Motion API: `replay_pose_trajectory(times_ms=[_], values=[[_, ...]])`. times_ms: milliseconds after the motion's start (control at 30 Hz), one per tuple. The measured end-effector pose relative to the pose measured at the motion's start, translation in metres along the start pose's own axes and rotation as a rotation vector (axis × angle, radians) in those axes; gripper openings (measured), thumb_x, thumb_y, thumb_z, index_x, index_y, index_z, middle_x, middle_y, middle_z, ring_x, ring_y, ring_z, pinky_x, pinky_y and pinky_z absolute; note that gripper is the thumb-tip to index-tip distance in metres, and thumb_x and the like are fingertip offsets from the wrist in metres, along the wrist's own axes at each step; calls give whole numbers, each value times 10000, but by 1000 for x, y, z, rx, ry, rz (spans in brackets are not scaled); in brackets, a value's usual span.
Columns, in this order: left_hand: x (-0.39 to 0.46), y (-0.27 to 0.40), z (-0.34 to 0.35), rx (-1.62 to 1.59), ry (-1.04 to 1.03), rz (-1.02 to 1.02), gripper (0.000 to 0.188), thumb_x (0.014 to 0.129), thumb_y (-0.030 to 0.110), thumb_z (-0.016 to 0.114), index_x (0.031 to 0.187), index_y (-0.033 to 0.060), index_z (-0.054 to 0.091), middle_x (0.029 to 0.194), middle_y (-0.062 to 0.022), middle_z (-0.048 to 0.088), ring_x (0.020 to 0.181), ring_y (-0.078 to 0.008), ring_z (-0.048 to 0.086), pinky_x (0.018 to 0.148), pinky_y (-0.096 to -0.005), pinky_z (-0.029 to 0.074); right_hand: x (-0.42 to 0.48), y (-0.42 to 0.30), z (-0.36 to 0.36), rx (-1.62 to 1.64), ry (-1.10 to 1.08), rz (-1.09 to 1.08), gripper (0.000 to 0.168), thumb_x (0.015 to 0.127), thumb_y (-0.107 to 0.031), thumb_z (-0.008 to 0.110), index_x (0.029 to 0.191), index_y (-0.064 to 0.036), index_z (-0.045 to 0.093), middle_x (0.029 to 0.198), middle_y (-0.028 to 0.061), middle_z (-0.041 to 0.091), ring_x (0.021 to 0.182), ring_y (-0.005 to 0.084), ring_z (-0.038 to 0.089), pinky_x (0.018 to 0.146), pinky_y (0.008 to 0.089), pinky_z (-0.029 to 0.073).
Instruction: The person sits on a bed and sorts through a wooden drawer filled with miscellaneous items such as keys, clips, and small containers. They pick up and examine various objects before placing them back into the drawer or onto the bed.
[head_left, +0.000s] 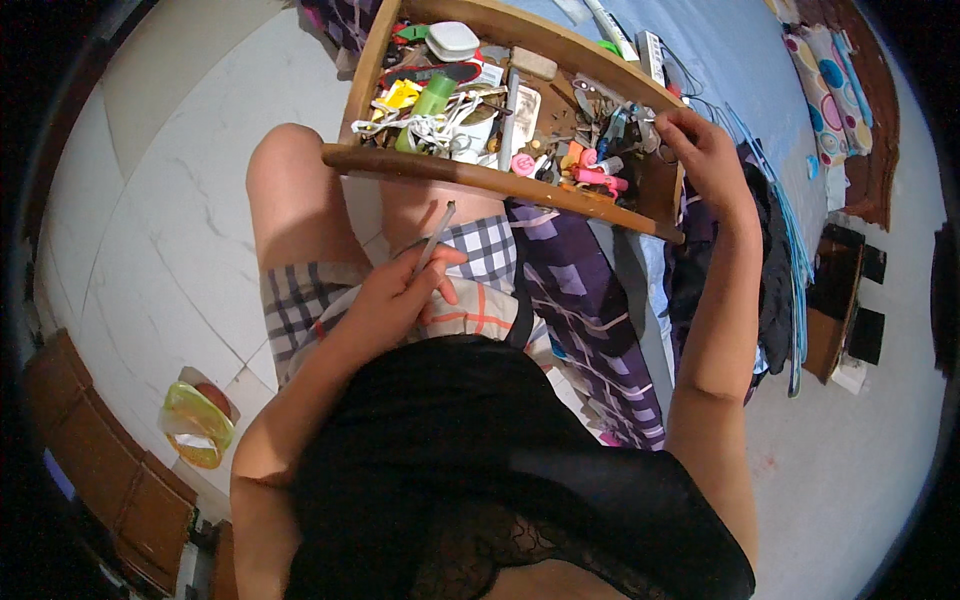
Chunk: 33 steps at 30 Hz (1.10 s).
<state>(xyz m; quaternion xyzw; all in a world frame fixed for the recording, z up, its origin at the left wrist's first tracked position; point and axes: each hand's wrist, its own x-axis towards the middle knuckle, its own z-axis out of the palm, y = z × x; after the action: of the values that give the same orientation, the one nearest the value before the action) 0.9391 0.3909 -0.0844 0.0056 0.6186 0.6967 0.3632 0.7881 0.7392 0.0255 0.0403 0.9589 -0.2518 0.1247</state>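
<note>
My left hand (397, 300) is shut on a thin grey rod (436, 238), which has a dark tip and points up over my lap. Past it, a wooden drawer (480, 174) full of small odds and ends lies across my thigh and the bed. My right hand (705, 159) reaches over the drawer's right end. Its fingertips are at a crumpled clear plastic piece (646, 135); whether they grip it is hard to tell. Pink items (600, 178) lie near that end. A green tube (429, 105), a tangled white cable (435, 133) and a white case (451, 40) fill the left part.
A white power strip (651, 56) with cords lies on the blue bed sheet (720, 45) behind the drawer. Purple plaid cloth (585, 300) hangs below it. On the tiled floor (180, 247) stands a yellow-green bag (196, 426). Blue hangers (796, 300) are at right.
</note>
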Motion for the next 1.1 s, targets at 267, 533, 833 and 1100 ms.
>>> replay_pose_trajectory(times_ms=[267, 533, 833, 1100], values=[[1, -10, -5, 26, 22, 75, 340, 1001, 288, 409, 1217, 95, 587, 791, -12, 649, 605, -94, 543, 590, -275, 481, -11, 26, 25, 505, 164, 152, 337, 961, -280, 582, 1207, -51, 602, 1064, 19, 622, 922, 100, 566, 748, 226, 456], [-43, -12, -51, -139, 406, 267, 317, 963, 220, 428, 1133, 27, 613, 778, -56, 664, 525, -107, 530, 500, -270, 450, -16, -24, 54, 1142, -20, 189, 343, 940, -285, 598, 1206, -78, 537, 853, -12, 533, 694, 78, 466, 609, 219, 407], [-201, -161, -189, -377, 1283, 118, 414, 1005, 291, 334, 1236, 54, 583, 948, -81, 658, 621, -72, 480, 587, -235, 434, -13, -61, 78, 976, -102, 229, 281, 958, -344, 577, 1055, -81, 602, 643, -79, 407, 513, 38, 310, 438, 210, 236], [-378, -429, -266, -692, 1784, -295, 348, 953, 281, 491, 1196, 37, 543, 968, -66, 639, 735, -183, 654, 594, -310, 540, -5, -61, 68, 966, -378, 101, 272, 963, -395, 559, 994, -125, 575, 675, -53, 442, 553, 55, 366, 480, 210, 289]])
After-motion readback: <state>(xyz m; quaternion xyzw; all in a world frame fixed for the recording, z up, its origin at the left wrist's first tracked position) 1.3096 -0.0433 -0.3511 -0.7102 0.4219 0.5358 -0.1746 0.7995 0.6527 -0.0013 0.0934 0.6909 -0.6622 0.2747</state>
